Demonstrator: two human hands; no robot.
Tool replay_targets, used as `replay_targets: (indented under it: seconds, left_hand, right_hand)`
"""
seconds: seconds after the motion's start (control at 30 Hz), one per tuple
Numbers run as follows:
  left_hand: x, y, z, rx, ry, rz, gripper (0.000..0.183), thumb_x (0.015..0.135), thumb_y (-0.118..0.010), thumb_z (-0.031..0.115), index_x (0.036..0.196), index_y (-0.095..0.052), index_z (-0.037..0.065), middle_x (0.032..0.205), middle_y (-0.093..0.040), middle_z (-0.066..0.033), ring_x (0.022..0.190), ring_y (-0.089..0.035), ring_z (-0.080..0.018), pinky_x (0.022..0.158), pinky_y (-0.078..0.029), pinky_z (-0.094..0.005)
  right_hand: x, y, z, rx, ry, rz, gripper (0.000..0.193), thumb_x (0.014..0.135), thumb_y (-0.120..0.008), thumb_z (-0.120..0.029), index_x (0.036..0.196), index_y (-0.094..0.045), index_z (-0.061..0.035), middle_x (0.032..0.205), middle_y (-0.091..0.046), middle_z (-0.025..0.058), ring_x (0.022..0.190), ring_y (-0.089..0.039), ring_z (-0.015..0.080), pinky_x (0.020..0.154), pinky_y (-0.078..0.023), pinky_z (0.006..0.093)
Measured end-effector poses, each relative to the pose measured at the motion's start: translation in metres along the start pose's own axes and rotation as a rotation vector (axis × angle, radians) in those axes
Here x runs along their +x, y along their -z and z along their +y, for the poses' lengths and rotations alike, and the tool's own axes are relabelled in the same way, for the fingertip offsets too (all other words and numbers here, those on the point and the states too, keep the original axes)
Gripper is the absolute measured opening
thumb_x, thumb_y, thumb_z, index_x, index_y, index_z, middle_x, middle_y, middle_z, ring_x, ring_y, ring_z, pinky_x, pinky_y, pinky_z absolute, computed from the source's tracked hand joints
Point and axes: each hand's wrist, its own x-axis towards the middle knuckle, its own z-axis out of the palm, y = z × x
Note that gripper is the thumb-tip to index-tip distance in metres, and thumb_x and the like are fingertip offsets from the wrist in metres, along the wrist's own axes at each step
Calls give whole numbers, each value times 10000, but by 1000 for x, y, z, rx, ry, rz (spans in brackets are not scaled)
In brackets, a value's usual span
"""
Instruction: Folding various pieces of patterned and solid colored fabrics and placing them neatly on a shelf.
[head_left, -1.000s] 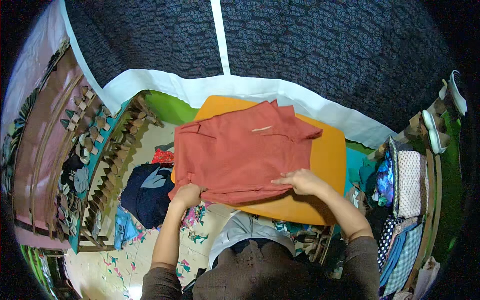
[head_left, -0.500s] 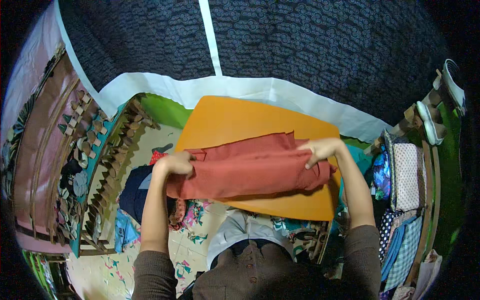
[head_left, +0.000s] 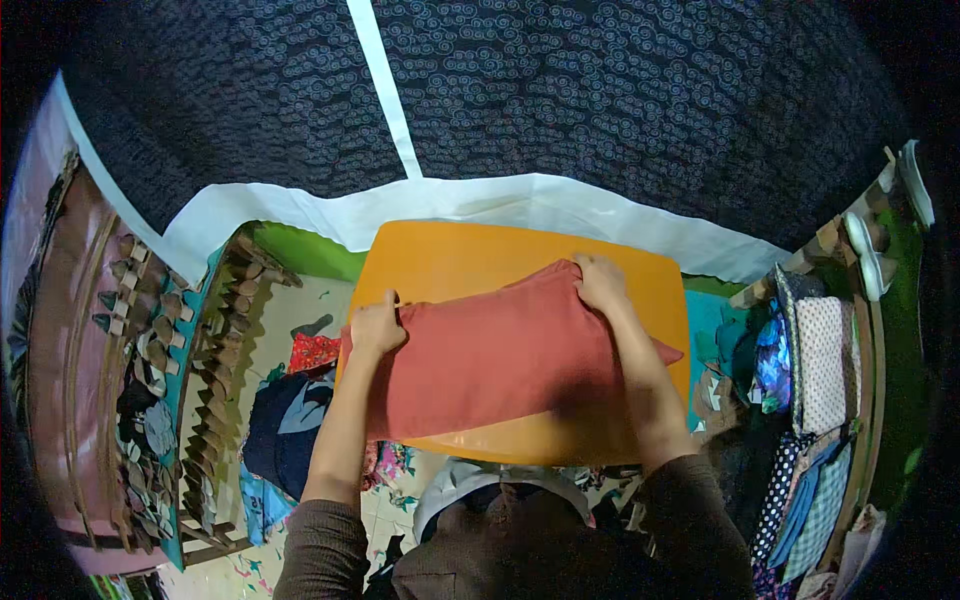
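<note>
Head: red cloth point(head_left: 490, 360) now smoother

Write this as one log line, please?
left hand: holds rust-red cloth, far edge, left | right hand: holds far edge, right | cloth: over orange table

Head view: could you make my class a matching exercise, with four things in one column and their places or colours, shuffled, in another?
Things
1. Cloth
2. Tabletop
3. Left hand
4. Right hand

Places or colours
A. At the cloth's far edge, toward its right end
B. Orange
C. Near the cloth's left end
D. Rust-red

Right pairs: 1-D, 2-B, 3-C, 4-A
</note>
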Motion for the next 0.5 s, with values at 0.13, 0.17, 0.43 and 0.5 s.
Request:
replay_targets:
  seconds: [0.13, 0.17, 0.43, 0.5]
  left_hand:
    - [28, -19, 2, 92, -82, 67, 375, 661, -576, 126, 1000, -427, 62, 743, -616, -158, 752, -598, -315, 772, -396, -409]
    - [32, -24, 4, 87, -96, 56, 375, 661, -576, 126, 1000, -427, 62, 743, -616, -158, 752, -598, -315, 772, -396, -409]
    - [63, -35, 27, 149, -119, -48, 373, 729, -565, 151, 1065, -447, 41, 865, -607, -185, 863, -554, -325, 817, -383, -407]
    - [58, -31, 48, 122, -200, 296, 466, 778, -556, 184, 1191, -422, 15, 1034, -561, -199, 966, -511, -324, 894, -355, -446]
  right_hand:
    - [-32, -23, -13, -182, -102, 341, 497, 817, -538, -242, 1278, -418, -105, 1221, -443, 182, 1176, -387, 332, 987, -257, 540]
    - [-45, -30, -11, -192, -65, 470, 482, 834, -515, -249, 1283, -410, -109, 1226, -438, 184, 1178, -386, 333, 993, -248, 543]
    - [-105, -78, 32, -109, -18, 317, 512, 895, -427, -274, 1356, -296, -95, 1388, -273, 165, 1278, -258, 346, 1026, -140, 571]
    - [-95, -92, 41, -60, -67, 266, 555, 907, -365, -361, 1369, -261, -72, 1395, -260, 182, 1291, -234, 345, 1024, -115, 587]
